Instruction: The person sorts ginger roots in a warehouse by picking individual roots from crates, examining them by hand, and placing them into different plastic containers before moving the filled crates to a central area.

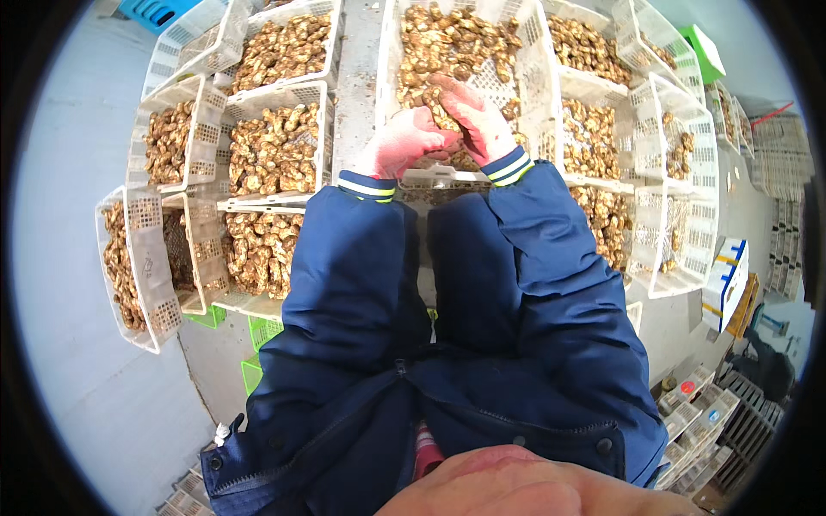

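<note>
My left hand and my right hand, both in pinkish-red gloves or coverings, meet over the near part of a white plastic crate. That crate holds a loose layer of brown-and-cream mottled lumps, which look like mushrooms. The fingers of my left hand are curled and closed, its thumb toward my right hand. My right hand is bent inward, its fingers curved around toward the left one. Whatever lies between them is mostly hidden; brown lumps show beside and behind the fingers.
On the left, white crates of similar lumps stand in rows, some tilted outward. More filled crates line the right side. A blue crate is at the far left, a white-and-blue box at the right. Stacked crates stand lower right.
</note>
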